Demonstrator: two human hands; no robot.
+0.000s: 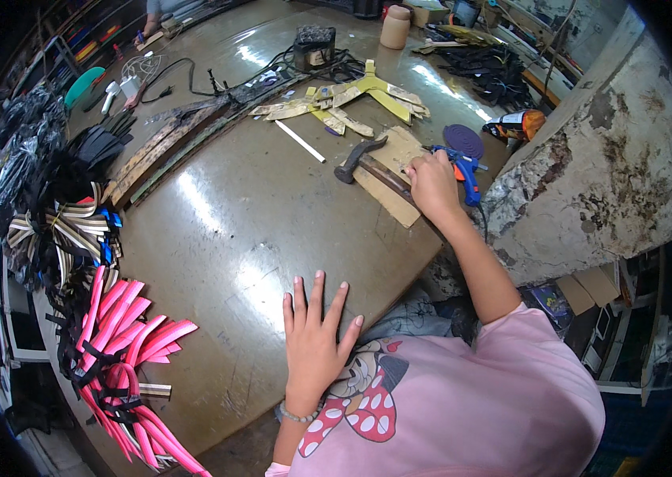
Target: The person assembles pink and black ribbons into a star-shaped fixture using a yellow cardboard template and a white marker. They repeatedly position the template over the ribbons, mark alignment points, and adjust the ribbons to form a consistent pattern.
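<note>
My left hand (314,338) lies flat on the table (217,310) near its front edge, fingers spread, holding nothing. My right hand (434,181) reaches to the far right with its fingers curled over the edge of a worn wooden board (392,205). What those fingers grip, if anything, is hidden. A hammer (380,168) rests on the board, its metal head to the left and the end of its wooden handle close to my right hand. Just right of that hand is a blue glue gun (470,179) with an orange part, its cord hanging down. Behind it sits a round purple coil (464,141).
Pink straps (125,350) and striped straps (81,230) are heaped along the left edge. Yellow templates (368,95), a white stick (300,141) and long wooden bars (169,147) lie farther back. A stained wall (590,159) rises at the right. Someone's arm (153,20) shows far back left.
</note>
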